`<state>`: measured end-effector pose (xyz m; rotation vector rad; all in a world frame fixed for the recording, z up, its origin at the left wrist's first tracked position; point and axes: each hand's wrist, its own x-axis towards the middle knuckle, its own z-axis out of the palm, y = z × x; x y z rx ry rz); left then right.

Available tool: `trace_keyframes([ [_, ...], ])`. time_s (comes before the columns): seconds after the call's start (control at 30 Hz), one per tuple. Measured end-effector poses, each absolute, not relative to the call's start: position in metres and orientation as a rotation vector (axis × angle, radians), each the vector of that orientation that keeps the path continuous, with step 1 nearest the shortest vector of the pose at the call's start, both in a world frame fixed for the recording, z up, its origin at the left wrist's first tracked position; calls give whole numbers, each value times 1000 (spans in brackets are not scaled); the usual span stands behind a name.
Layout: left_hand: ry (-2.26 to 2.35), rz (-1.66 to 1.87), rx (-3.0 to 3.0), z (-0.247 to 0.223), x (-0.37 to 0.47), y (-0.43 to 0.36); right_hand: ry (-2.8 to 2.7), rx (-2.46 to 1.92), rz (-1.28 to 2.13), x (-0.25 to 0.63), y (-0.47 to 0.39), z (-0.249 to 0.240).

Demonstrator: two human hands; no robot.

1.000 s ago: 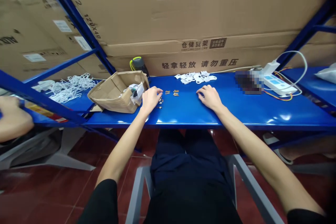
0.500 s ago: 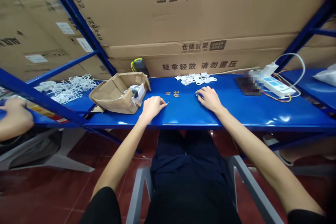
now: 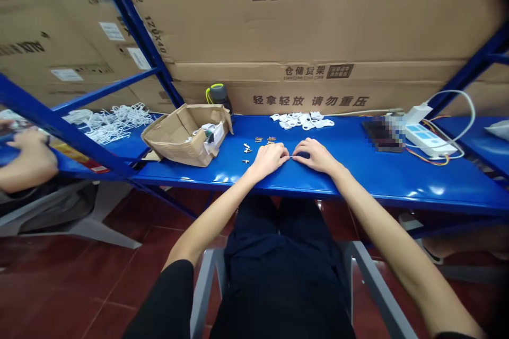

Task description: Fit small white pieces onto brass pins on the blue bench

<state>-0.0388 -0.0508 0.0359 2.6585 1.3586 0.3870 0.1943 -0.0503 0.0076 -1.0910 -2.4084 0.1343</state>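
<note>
My left hand (image 3: 271, 160) and my right hand (image 3: 314, 155) meet fingertip to fingertip above the blue shelf top. Each is pinched closed, and a tiny piece shows between the fingertips, too small to name. Left of my left hand lie several small metal pieces (image 3: 247, 150) with pale ends. Small brass-coloured pins (image 3: 271, 139) lie just behind my left hand. Farther back, against the cardboard, is a loose pile of flat white plastic parts (image 3: 302, 120) with round holes.
An open cardboard box (image 3: 170, 140) stands at the left, with a dark bottle (image 3: 219, 96) behind it. White cords (image 3: 115, 122) lie beyond the frame post. At the right are a blurred dark object (image 3: 382, 134) and a power strip (image 3: 431, 140). Another person's arm (image 3: 29, 161) shows far left.
My left hand has moved right to meet my right hand, which has shifted slightly nearer the shelf edge. The small metal pieces at the left are now uncovered. The view has shifted slightly.
</note>
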Motion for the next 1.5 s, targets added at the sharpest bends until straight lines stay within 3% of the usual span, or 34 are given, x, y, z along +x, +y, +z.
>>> trace_keyframes([
  [0.27, 1672, 239, 2719, 53, -104, -35, -2299, -1287, 43, 199, -46, 2],
  [0.57, 1873, 250, 2673, 57, -106, -18, -2093, -1540, -175, 204, -43, -2],
  [0.77, 1739, 400, 2560, 68, -141, -29, -1972, -1606, -219, 202, -45, 1],
  [0.97, 1533, 43, 2548, 79, -174, -43, -2003, -1613, -193, 199, -44, 1],
  [1.33, 1429, 366, 2557, 47, -64, -57, -2330, -1276, 6, 192, -50, 4],
  [1.5, 1313, 382, 2522, 45, -40, -55, -2252, -1361, -16, 193, -50, 5],
])
